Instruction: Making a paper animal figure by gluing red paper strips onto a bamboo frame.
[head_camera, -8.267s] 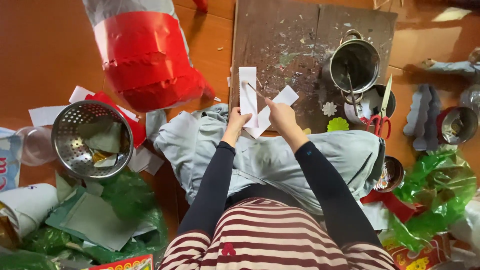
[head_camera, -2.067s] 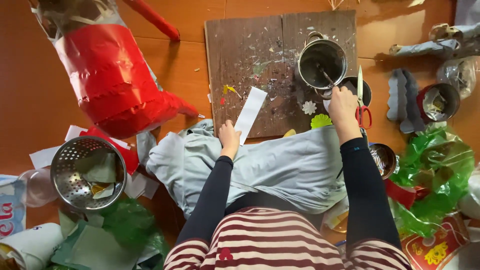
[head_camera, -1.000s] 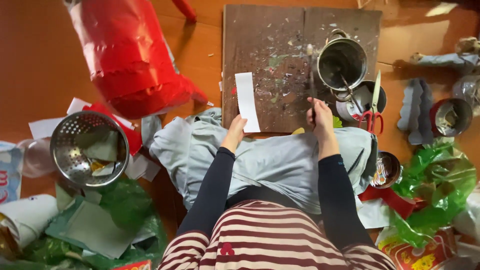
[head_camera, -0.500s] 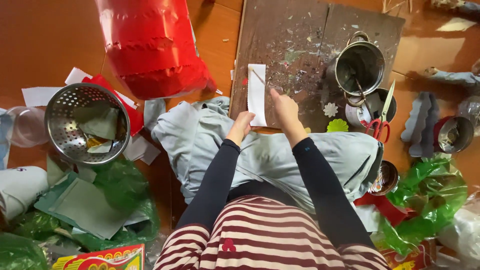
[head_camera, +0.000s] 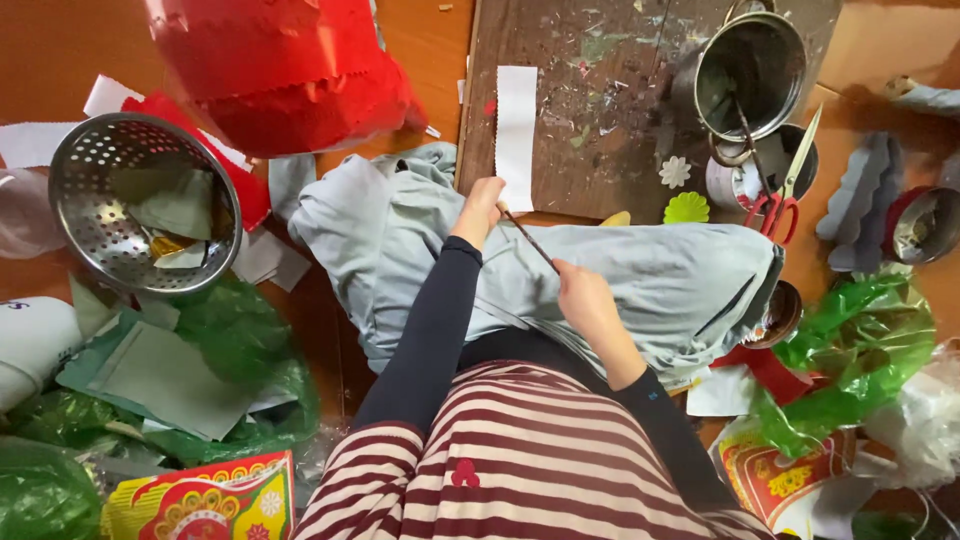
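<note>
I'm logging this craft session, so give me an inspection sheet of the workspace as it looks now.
Surface: orange floor; paint-spattered board.
Job's things: thin stick; white paper strip on the board.
Clutter: metal colander, red paper, metal pot, red-handled scissors, green plastic bag, grey cloth over the lap.
Grippers: right hand pinches the stick's near end; left hand is at its far end, by the strip.
Cables: nothing seen.
Surroundings: nothing seen.
</note>
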